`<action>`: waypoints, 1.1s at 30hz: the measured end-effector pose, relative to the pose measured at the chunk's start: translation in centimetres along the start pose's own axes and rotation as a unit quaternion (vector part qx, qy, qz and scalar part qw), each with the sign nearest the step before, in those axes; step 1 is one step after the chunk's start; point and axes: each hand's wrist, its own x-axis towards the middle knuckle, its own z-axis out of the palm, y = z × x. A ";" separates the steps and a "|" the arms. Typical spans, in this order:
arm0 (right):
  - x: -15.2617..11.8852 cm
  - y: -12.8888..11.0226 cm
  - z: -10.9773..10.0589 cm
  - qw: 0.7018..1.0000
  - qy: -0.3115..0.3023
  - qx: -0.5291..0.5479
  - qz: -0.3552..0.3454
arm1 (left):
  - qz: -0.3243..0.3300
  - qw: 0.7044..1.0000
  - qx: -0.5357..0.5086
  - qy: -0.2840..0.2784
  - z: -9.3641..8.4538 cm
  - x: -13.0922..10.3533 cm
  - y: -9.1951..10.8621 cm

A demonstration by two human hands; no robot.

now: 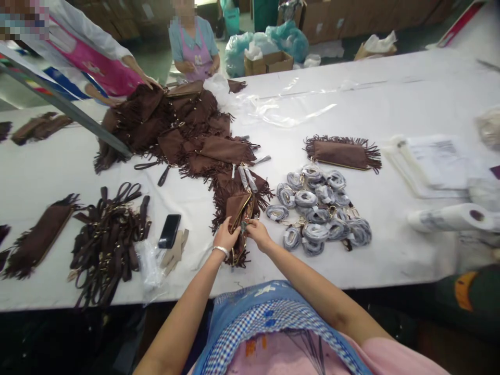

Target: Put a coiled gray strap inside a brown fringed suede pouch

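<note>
In front of me lies a brown fringed pouch (235,204) with its gold zipper open and a patterned lining showing. My left hand (226,235), with a silver bangle at the wrist, grips the pouch's left edge. At the opening's right side my right hand (258,233) has its fingers closed on something small and greyish that I cannot make out. Just beyond the pouch lie wrapped grey strips (247,178). A heap of similar brown fringed pouches (187,130) stretches away to the far left.
Coiled straps in clear wrap (316,203) lie to the right, below another fringed pouch (339,152). At left are brown wrist straps (111,239), a phone (170,231) and clear plastic bags (150,265). A plastic roll (449,216) lies far right. Two people stand across the table.
</note>
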 end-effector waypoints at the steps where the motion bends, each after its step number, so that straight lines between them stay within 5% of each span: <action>1: 0.0 0.0 0.1 1.000 0.015 0.004 0.001 | 0.001 1.000 -0.020 -0.004 -0.2 0.5 0.0; 7: -0.8 -1.4 -0.1 0.993 0.111 0.026 -0.024 | -0.031 0.975 -0.218 -0.038 -2.9 1.4 -0.6; 13: -5.1 -6.1 3.2 0.982 0.101 -0.042 -0.152 | -0.053 0.908 -0.412 -0.062 -3.3 -3.6 -0.2; 17: -5.8 -7.3 5.6 0.895 0.096 -0.334 -0.279 | -0.081 0.879 -0.469 -0.044 -1.3 -5.5 -1.6; 20: -3.0 -4.9 5.7 0.813 0.087 -0.519 -0.250 | -0.126 0.867 -0.482 -0.007 -1.1 -6.1 -4.4; 22: -0.8 -2.3 4.9 0.787 0.078 -0.585 -0.181 | -0.160 0.855 -0.492 0.031 -1.8 -7.7 -6.7; 27: 0.3 2.3 2.2 0.790 0.002 -0.605 -0.099 | -0.255 0.798 -0.519 0.168 -4.0 -16.9 -13.7; 33: -4.9 2.9 3.6 0.775 -0.106 -0.574 -0.243 | -0.378 0.693 -0.504 0.352 -3.8 -30.7 -21.2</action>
